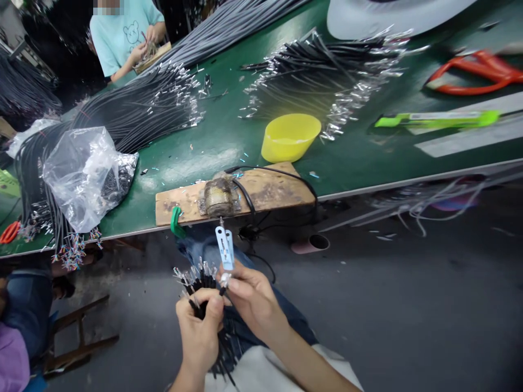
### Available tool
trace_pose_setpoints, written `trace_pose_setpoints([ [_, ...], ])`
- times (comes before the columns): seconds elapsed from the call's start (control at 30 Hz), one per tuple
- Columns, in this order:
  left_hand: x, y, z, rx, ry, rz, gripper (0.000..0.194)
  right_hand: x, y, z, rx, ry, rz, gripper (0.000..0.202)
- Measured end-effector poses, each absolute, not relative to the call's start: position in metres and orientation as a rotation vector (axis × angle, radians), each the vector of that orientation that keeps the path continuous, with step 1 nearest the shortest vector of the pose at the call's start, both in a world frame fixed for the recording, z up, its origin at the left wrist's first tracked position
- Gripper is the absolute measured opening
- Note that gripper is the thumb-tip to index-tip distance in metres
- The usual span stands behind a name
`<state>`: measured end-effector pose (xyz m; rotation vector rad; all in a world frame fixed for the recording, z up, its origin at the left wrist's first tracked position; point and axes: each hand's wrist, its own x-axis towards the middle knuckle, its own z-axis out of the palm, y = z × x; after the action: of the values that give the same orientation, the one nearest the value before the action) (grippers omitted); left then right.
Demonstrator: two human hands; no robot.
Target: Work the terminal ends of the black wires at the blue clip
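My left hand (pixel 199 329) is wrapped around a bundle of thin black cables (pixel 199 283), their silvery ends fanning upward and the rest trailing down over my lap. One cable sticks out past the thumb, and my right hand (pixel 256 298) pinches its whitish, shiny tip (pixel 225 279). Just above those fingertips hangs a light blue clothespin (pixel 224 247), fixed to the shaft of a small grimy motor (pixel 219 197). That motor is mounted on a wooden board (pixel 278 188) at the table's near edge. Whether the tip touches the clothespin I cannot tell.
A green clamp (pixel 176 222) grips the board's left end. Around it lie a yellow cup (pixel 291 136), cable bundles (pixel 143 109), a plastic bag (pixel 84 174), orange scissors (pixel 482 73) and a lime-green tool (pixel 441 118). Across the green table (pixel 229 130) a co-worker (pixel 122 43) handles something small.
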<state>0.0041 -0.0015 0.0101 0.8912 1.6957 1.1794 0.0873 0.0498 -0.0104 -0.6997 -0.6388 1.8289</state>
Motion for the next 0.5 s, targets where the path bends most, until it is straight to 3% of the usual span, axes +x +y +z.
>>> trace_pose_setpoints([
  [0.13,0.002,0.001,0.009,0.843,1.637,1.149,0.05,0.095,0.055,-0.009,-0.721,-0.571,1.865,0.02],
  [0.3,0.001,0.003,0.013,0.775,1.599,1.098,0.048,0.108,0.059,-0.004,-0.784,-0.986,1.627,0.015],
  [0.5,0.004,0.004,0.017,0.801,1.637,1.142,0.037,0.1,0.049,-0.004,-0.911,-1.074,1.345,0.026],
])
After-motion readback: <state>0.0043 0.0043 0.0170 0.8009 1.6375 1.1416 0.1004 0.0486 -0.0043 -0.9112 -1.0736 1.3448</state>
